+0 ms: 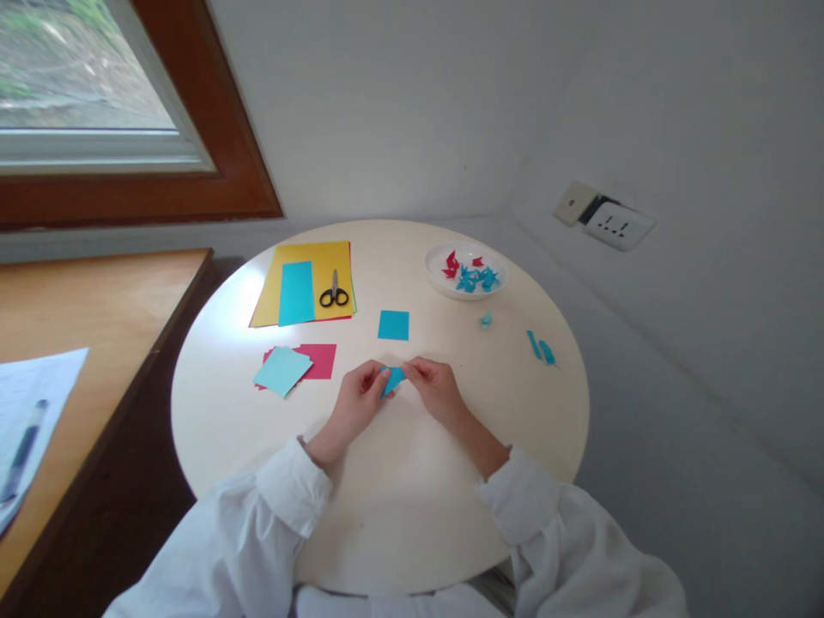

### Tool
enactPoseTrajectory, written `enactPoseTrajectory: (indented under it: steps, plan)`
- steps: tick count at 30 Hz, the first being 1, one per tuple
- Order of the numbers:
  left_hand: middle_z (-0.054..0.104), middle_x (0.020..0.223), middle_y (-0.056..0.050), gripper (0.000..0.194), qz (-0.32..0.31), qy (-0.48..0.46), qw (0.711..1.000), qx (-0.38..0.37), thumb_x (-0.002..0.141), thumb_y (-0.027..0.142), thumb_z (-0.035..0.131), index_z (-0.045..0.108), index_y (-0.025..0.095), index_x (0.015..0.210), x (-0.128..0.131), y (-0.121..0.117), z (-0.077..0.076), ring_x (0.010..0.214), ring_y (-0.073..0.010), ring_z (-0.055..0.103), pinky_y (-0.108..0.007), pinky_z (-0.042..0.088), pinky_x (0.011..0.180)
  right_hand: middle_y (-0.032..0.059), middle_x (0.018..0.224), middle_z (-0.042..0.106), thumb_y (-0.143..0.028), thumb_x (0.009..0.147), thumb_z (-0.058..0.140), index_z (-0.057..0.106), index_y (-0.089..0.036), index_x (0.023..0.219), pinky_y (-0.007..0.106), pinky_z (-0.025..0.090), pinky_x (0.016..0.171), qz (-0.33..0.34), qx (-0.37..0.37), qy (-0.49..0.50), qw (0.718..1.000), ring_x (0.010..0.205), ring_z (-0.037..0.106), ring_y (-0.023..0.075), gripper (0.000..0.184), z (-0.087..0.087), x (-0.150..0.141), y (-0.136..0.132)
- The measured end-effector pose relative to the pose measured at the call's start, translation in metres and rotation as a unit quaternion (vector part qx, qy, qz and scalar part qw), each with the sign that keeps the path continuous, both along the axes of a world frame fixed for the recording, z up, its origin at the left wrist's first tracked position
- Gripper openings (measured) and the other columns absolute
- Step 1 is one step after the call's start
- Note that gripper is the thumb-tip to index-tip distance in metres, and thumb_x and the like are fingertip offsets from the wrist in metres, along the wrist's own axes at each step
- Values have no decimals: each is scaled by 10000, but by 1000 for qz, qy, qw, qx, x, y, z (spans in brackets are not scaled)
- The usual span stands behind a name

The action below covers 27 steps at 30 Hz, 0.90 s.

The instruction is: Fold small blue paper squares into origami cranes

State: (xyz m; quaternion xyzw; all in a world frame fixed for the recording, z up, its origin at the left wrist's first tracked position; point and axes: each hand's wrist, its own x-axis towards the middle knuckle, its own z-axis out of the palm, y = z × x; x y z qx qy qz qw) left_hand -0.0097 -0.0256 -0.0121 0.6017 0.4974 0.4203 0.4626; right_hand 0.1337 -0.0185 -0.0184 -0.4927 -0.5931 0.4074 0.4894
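Between my two hands is a small folded piece of blue paper [392, 379], held just above the round table. My left hand [361, 392] pinches its left side, thumb on top. At its upper right corner, the fingertips of my right hand [436, 388] are closed on the paper. Just beyond my hands lies a flat blue paper square [393, 325]. To the left, a light blue square [283, 371] rests over red paper squares [321, 360].
Black-handled scissors [334, 293] and a blue strip [296, 292] lie on yellow sheets [270, 287]. A white plate [433, 275] holds red and blue folded paper pieces. Blue scraps [547, 352] and a pale crumpled piece [485, 320] lie at right. A wooden desk [116, 292] stands left.
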Motion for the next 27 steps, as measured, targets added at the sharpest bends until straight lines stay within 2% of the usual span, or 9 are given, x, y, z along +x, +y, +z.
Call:
enactPoseTrajectory:
  steps: [4,10,17,22,27]
  plan:
    - [570,560,2,267,0,6,1000,-5,800,386,472,526,155,677,0,-1,3,529,-103,504,-210,364,494,-4,578,575,-369,716,554,578,-179,584,251,398,570,-13,-10,17,1000,578,500,133,232,2,0,-1]
    - [566,550,-2,300,-8,9,1000,-5,754,424,543,532,147,639,-1,-2,4,488,-88,449,-207,322,455,-25,508,492,-380,727,541,510,-181,526,242,360,522,-33,-8,6,999,515,434,110,284,0,0,-1]
    - [514,517,16,283,-2,-1,1000,-3,737,388,563,518,145,598,-1,0,2,476,-81,421,-207,311,457,-4,587,561,-338,711,559,574,-176,600,248,372,554,-20,6,-2,1000,571,479,123,197,1,-1,-2]
    - [497,496,28,293,5,8,1000,-9,737,390,560,502,149,579,-1,0,0,465,-80,419,-205,313,457,-17,540,521,-335,711,560,528,-178,541,244,358,543,-32,21,-11,999,548,445,112,234,1,-1,-3]
    - [538,555,4,312,-63,2,998,-17,766,392,525,523,142,579,-3,2,-2,530,-95,473,-216,352,523,-19,534,516,-329,723,550,517,-178,543,245,360,538,-43,19,-7,999,540,444,111,237,-2,1,-2]
